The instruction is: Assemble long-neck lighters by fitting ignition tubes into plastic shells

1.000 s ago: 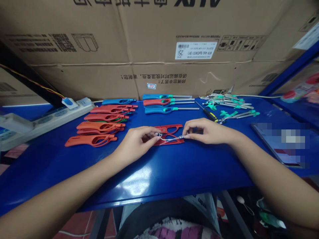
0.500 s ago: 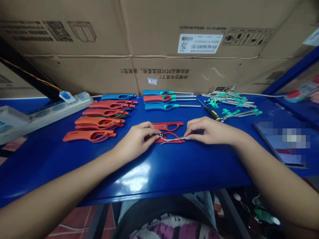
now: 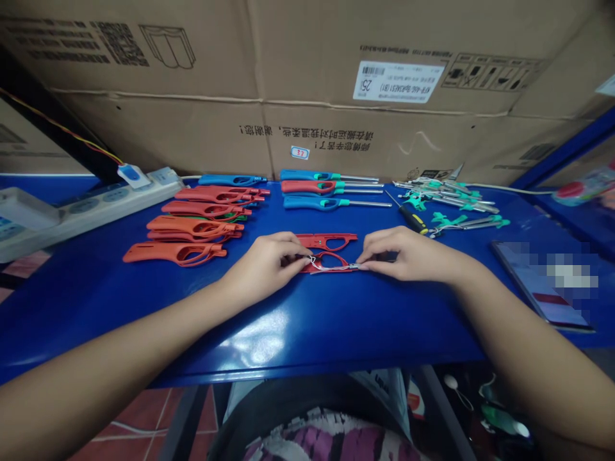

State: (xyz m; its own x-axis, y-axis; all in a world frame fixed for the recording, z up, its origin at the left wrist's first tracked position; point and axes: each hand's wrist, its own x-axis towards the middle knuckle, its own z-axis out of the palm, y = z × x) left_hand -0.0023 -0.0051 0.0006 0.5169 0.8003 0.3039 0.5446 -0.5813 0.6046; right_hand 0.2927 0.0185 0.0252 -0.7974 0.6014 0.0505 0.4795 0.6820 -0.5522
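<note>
Two red lighter handle halves lie at the middle of the blue table, the far half [image 3: 339, 241] behind the near half [image 3: 331, 258]. White wires [image 3: 323, 267] run over the near half between my hands. My left hand [image 3: 283, 257] pinches a small dark part at the wires' left end; its shape is mostly hidden by the fingers. My right hand [image 3: 391, 254] pinches a small metal piece [image 3: 354, 266] at the right end of the near half.
Several orange and red handles [image 3: 177, 252] lie left, by a power strip [image 3: 96, 208]. Assembled lighters [image 3: 314, 203] lie behind. At right are metal tubes with green parts [image 3: 466, 223], a screwdriver [image 3: 413, 219] and a phone [image 3: 542, 282]. A cardboard box [image 3: 307, 77] stands behind.
The view has shifted slightly. Both hands keep their pinches, and the metal piece and wires now sit a little lower against the near red half.
</note>
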